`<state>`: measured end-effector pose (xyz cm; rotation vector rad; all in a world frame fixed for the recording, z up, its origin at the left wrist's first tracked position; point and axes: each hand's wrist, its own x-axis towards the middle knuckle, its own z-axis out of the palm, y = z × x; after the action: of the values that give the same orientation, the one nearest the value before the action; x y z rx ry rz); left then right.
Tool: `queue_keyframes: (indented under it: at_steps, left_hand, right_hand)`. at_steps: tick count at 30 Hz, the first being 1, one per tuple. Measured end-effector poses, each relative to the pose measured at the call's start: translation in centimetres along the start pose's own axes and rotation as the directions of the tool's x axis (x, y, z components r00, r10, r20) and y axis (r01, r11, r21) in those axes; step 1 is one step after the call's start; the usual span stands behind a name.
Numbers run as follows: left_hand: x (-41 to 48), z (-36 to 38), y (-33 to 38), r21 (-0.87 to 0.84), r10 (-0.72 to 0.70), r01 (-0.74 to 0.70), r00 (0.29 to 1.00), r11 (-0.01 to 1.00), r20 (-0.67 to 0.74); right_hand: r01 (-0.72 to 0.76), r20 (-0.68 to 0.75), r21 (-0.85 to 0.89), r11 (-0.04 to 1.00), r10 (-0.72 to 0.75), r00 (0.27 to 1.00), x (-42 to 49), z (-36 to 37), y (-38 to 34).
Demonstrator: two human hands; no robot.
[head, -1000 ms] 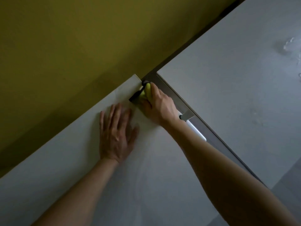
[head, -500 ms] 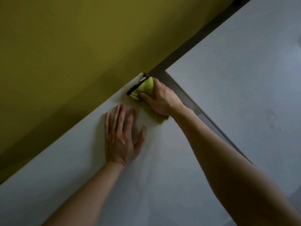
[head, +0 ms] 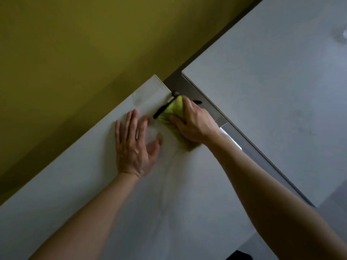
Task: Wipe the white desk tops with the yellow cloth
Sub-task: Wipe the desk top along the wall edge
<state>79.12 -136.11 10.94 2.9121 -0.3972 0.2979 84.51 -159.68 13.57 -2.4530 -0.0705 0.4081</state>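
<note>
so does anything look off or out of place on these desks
Two things. A thin black strip lies askew on the near desk, against the yellow cloth under the right hand. A shiny smear, perhaps liquid, marks the other desk.

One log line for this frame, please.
step: wiping | right hand: grips cloth at desk edge by gap | left hand: flat on desk | second desk: no hand on it

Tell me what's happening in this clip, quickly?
A person is wiping the near desk top with the yellow cloth. The right hand grips the cloth close to the desk's far corner, beside the gap to the second desk top. The left hand lies flat on the same surface alongside. A thin black item against the cloth is unidentifiable.
</note>
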Motion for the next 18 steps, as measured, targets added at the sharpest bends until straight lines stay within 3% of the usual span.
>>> queue_keyframes:
  at_steps: [4, 8, 12, 14, 18]
  left_hand:
    - [0.1, 0.0, 0.0, -0.003, -0.003, 0.003, 1.000, 1.000, -0.027]
    - [-0.1, -0.2, 0.2, 0.011, 0.003, -0.003, 1.000, 1.000, 0.001]
    - [-0.1, -0.1, 0.1, 0.009, -0.007, 0.007, 1.000, 1.000, 0.016]
    - [-0.1, -0.2, 0.1, 0.046, 0.007, -0.008, 1.000, 0.999, 0.015]
    - [-1.1, -1.3, 1.9, 0.052, 0.041, -0.040, 0.999, 0.998, -0.006]
  right_hand:
    - [0.021, -0.049, -0.022, 1.000, -0.022, 0.999, 4.0, 0.9, -1.7]
    - [-0.063, -0.152, 0.045, 0.997, 0.069, 0.986, -9.4, 1.0, 4.2]
    - [-0.113, -0.105, 0.022, 0.993, 0.115, 0.988, -21.7, 0.1, 8.7]
    - [-0.089, -0.091, -0.016, 0.996, 0.087, 0.992, -20.0, 0.1, 8.2]
    - [-0.033, -0.076, -0.039, 0.999, 0.030, 0.997, -6.4, 0.6, 2.4]
